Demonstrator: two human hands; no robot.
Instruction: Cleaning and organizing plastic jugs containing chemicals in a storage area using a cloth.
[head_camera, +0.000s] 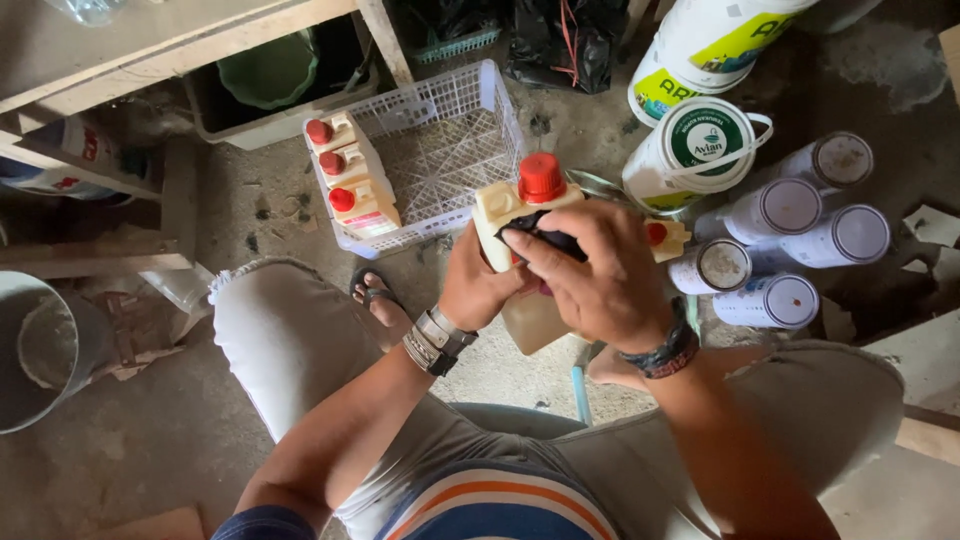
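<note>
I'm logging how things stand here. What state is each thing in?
Bottle: upright, red cap on, held.
Left hand: gripping the bottle.
Right hand: pressing a dark cloth on the bottle.
Basket: three capped bottles at one end.
Spray cans: lying down.
Paint pail: lid on.

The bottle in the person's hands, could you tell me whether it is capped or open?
Capped: a red screw cap sits on the neck of the cream bottle, which the left hand grips while the right hand presses a dark cloth against it.
</note>
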